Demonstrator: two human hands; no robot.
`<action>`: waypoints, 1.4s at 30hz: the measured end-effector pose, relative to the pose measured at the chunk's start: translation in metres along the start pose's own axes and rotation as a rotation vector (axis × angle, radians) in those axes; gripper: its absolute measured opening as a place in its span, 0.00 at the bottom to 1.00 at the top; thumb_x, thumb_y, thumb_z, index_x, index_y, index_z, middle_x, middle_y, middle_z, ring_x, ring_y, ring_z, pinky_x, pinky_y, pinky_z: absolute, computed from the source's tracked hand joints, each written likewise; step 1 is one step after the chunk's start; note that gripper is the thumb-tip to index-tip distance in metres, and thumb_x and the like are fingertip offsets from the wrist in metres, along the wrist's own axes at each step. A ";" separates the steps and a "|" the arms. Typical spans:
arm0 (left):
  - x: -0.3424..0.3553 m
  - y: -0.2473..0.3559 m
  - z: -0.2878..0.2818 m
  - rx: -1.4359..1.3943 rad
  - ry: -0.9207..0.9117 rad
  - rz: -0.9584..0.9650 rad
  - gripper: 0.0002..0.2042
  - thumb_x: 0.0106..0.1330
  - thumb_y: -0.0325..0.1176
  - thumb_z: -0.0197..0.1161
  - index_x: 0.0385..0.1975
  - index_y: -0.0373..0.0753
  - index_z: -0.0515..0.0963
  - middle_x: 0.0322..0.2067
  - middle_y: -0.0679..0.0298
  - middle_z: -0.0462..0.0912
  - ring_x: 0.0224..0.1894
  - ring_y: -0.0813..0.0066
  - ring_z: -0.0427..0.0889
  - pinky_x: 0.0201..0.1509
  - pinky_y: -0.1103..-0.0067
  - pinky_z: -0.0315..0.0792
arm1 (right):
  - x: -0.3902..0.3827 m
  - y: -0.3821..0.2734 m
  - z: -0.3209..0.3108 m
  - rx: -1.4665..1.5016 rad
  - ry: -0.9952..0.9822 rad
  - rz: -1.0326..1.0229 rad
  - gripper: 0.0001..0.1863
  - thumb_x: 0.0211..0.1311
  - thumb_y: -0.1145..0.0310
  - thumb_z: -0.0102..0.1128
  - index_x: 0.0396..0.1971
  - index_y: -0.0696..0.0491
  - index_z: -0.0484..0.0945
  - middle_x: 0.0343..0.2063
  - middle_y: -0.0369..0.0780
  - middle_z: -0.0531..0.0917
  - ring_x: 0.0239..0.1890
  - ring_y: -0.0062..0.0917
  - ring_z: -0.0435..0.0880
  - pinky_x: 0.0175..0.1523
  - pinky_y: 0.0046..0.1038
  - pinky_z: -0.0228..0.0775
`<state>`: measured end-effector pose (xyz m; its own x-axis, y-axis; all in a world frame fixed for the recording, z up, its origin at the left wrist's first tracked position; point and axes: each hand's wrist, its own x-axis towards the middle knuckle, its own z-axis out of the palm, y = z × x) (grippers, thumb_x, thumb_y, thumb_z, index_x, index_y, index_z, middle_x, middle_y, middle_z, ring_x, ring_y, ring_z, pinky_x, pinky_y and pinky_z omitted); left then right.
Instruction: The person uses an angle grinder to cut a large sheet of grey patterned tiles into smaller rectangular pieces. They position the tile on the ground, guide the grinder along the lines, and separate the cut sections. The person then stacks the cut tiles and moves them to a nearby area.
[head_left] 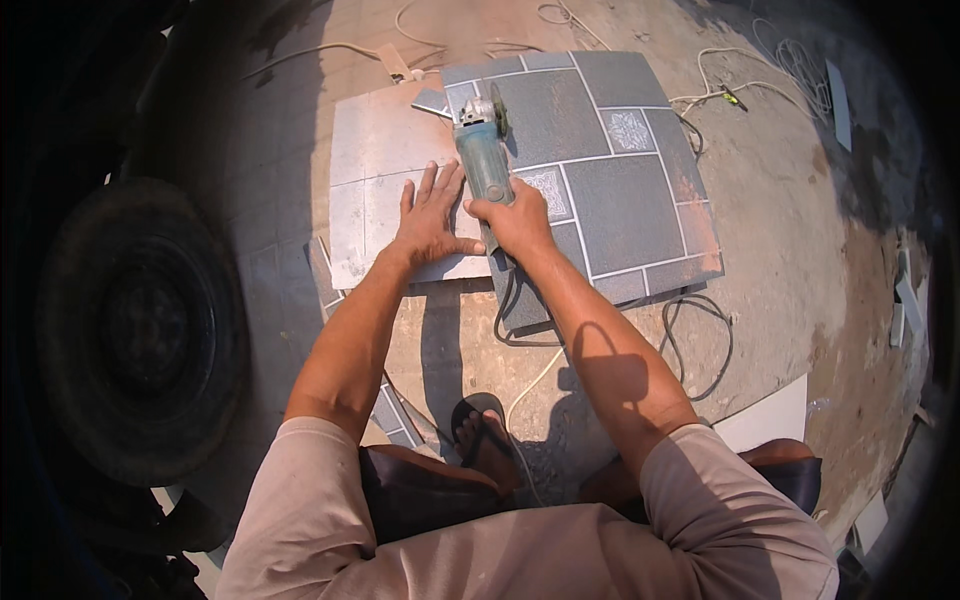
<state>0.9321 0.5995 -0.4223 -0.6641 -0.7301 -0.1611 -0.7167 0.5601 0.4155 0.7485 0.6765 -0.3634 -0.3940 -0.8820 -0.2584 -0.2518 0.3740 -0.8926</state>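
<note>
My right hand (512, 215) is wrapped round the body of a teal angle grinder (482, 160), whose head and upright disc point away from me. The grinder lies along the right edge of a pale tile (370, 135) marked with thin lines. My left hand (430, 210) rests on that tile with its fingers spread, just left of the grinder. A grey patterned tile (625, 215) with white lines and ornate squares lies to the right, under and beside the grinder. A small grey offcut (428, 100) sits at the pale tile's far edge.
A vehicle wheel (145, 325) stands at the left. Cables (700, 305) loop over the concrete floor (770, 260) and round the tiles, with more coils at the back right. A pale board (760, 410) lies at lower right, scraps along the right side. My sandalled foot (480, 440) is below the tiles.
</note>
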 end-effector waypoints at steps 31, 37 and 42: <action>0.001 -0.003 0.004 0.016 0.015 0.003 0.83 0.25 0.85 0.74 0.86 0.50 0.44 0.86 0.60 0.45 0.88 0.55 0.32 0.87 0.49 0.23 | -0.020 0.011 -0.003 -0.033 -0.008 -0.016 0.24 0.51 0.58 0.78 0.41 0.62 0.87 0.31 0.48 0.90 0.33 0.35 0.90 0.43 0.36 0.81; 0.001 -0.003 0.003 0.039 -0.003 -0.009 0.83 0.25 0.84 0.75 0.86 0.49 0.45 0.87 0.62 0.43 0.88 0.57 0.32 0.87 0.51 0.23 | -0.031 0.010 -0.006 0.007 -0.027 0.021 0.25 0.50 0.58 0.77 0.42 0.63 0.86 0.32 0.51 0.90 0.34 0.38 0.90 0.43 0.38 0.81; 0.000 0.003 -0.002 0.018 -0.020 -0.022 0.81 0.27 0.79 0.79 0.86 0.49 0.45 0.87 0.63 0.44 0.88 0.58 0.32 0.87 0.51 0.24 | -0.039 0.011 -0.011 0.030 -0.049 0.032 0.27 0.45 0.57 0.75 0.40 0.64 0.85 0.35 0.56 0.89 0.40 0.47 0.91 0.48 0.42 0.81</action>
<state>0.9304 0.5997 -0.4191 -0.6525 -0.7340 -0.1881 -0.7344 0.5514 0.3958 0.7509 0.7181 -0.3592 -0.3571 -0.8832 -0.3039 -0.2127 0.3937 -0.8943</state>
